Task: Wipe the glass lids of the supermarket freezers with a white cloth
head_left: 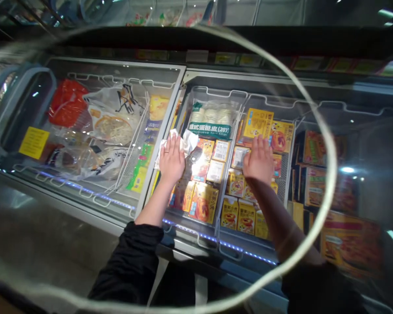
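Note:
My left hand [171, 159] lies flat, fingers together, pressing a crumpled white cloth [187, 143] against the glass lid [216, 131] of a chest freezer. My right hand [259, 160] rests flat on the same glass a little to the right, fingers stretched out, holding nothing. Under the glass lie a white bag with a green label [211, 120] and several yellow and orange boxes [203, 203] in wire baskets. Both forearms reach forward from black sleeves.
The left freezer section holds a red bag [67, 102] and white printed bags [113, 122] under glass, with a yellow sticker [33, 142] on it. More orange boxes [317, 148] lie at the right. A grey handle [6, 100] curves at the far left. Shelves run behind.

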